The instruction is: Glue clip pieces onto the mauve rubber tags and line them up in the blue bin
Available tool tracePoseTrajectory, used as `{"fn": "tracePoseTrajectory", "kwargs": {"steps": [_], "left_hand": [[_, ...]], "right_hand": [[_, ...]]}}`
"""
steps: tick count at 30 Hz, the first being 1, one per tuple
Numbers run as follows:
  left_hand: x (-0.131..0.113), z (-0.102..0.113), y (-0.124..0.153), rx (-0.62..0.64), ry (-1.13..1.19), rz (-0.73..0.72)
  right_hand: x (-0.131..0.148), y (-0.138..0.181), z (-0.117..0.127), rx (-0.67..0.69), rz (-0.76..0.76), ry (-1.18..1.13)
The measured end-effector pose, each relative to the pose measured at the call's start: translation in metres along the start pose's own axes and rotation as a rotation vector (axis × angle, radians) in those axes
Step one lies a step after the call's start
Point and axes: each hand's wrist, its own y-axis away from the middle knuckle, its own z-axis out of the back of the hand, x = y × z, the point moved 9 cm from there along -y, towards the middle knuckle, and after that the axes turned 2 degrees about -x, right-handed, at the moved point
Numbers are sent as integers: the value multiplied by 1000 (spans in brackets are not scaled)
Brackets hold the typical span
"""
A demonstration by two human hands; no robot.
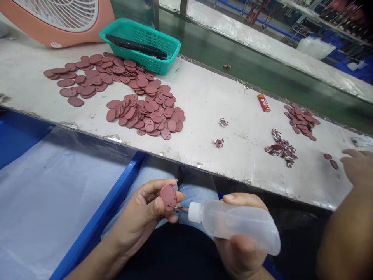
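Left hand (142, 208): pinching an oval maroon disc (168, 197) between thumb and fingertips.
Right hand (241, 249): closed around a translucent squeeze bottle (236, 223), its metal needle tip (181, 209) just beside the disc's lower rim.
Disc's place: held above the person's jeans (194, 186), just short of the desk (204, 97) front edge.
At 12 o'clock from disc: large heaps of maroon discs (145, 116), then a teal basket (140, 44) holding a black tool (135, 44).
At 11 o'clock: a pink fan (58, 23).
At 2 o'clock: a red tube (264, 103), a smaller heap of maroon discs (301, 121), and a cluster of printed pieces (281, 149).
At 3 o'clock: a co-worker's hand (357, 167), fingers spread, near two loose maroon discs (330, 161).
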Motion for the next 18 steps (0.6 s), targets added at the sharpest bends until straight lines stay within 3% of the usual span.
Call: {"fn": "tracePoseTrajectory", "kwargs": {"steps": [7,18], "left_hand": [[0,2,-1,27,17,-13],[0,4,0,-7,9,-3]], "right_hand": [[5,-5,4,-84,45,-8],[1,-3,-4,7,5,-109]]}}
